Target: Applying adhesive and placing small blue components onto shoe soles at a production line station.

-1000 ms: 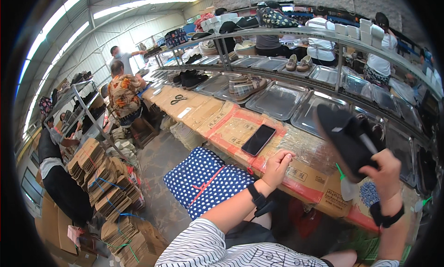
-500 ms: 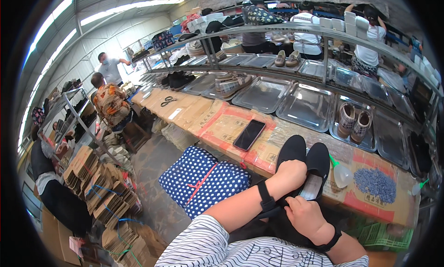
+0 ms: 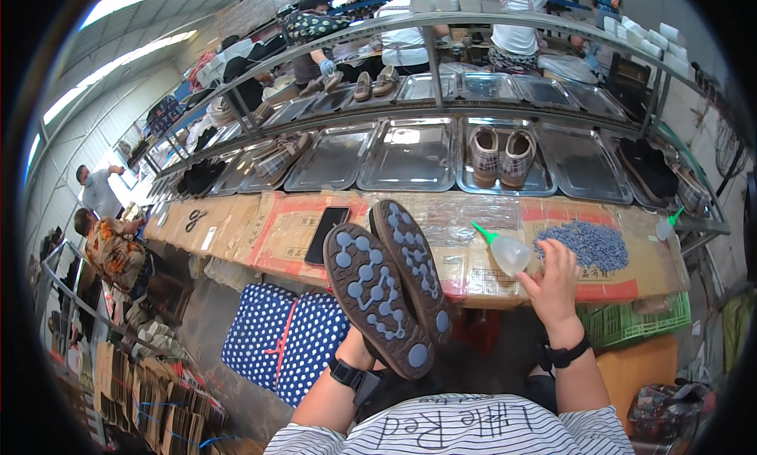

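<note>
My left hand (image 3: 356, 349), mostly hidden behind the soles, grips a pair of shoes (image 3: 378, 285). Their brown soles with blue-grey round studs face up toward me, over the table's near edge. My right hand (image 3: 554, 288) reaches over the table, fingers spread and apart. Its thumb is close beside a clear squeeze bottle (image 3: 510, 254) with a green nozzle, lying on its side; whether they touch I cannot tell. Past the fingertips lies a pile of small blue-grey pieces (image 3: 587, 244), like the sole studs in colour.
Cardboard (image 3: 260, 230) covers the table, with a phone (image 3: 326, 233) and scissors (image 3: 194, 219). Behind stand metal trays (image 3: 406, 155), one holding plaid shoes (image 3: 501, 157). A polka-dot bundle (image 3: 260, 329) lies left, a green crate (image 3: 643, 321) below right. Several people work beyond the rack.
The shoes have turned from dark uppers showing to soles up. My right hand has left them and moved right, to the squeeze bottle. The whole view has swung right.
</note>
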Demonstrator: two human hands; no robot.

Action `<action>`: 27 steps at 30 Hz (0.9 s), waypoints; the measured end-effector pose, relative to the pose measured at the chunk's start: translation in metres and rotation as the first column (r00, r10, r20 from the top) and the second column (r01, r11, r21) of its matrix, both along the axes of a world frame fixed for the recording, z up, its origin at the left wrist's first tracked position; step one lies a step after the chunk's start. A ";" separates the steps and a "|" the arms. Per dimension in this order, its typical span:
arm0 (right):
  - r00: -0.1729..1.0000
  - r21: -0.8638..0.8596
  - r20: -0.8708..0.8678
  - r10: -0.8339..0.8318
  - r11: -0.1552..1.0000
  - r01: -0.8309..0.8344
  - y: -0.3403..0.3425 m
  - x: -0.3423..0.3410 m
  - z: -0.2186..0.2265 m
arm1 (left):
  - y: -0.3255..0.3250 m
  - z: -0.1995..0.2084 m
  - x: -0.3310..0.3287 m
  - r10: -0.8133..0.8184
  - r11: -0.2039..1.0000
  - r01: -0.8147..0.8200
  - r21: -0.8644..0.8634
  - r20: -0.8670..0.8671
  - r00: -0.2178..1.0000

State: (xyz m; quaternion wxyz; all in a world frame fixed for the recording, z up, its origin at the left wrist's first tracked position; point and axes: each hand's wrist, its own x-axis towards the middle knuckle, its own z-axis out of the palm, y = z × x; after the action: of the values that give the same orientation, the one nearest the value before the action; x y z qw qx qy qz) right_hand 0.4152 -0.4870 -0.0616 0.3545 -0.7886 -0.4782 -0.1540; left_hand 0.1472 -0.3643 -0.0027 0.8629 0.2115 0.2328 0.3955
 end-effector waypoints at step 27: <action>0.579 0.391 -0.532 0.617 0.786 -0.478 -0.017 -0.063 -0.006 | -0.003 -0.050 -0.019 0.026 0.991 -0.026 -0.130 0.001 1.000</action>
State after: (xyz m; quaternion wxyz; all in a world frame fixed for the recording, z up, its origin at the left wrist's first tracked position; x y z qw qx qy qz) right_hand 0.3518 -0.5044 -0.0671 0.6033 -0.5631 -0.5314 0.1910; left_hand 0.1284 -0.3671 -0.0524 0.8699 0.1513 0.2598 0.3910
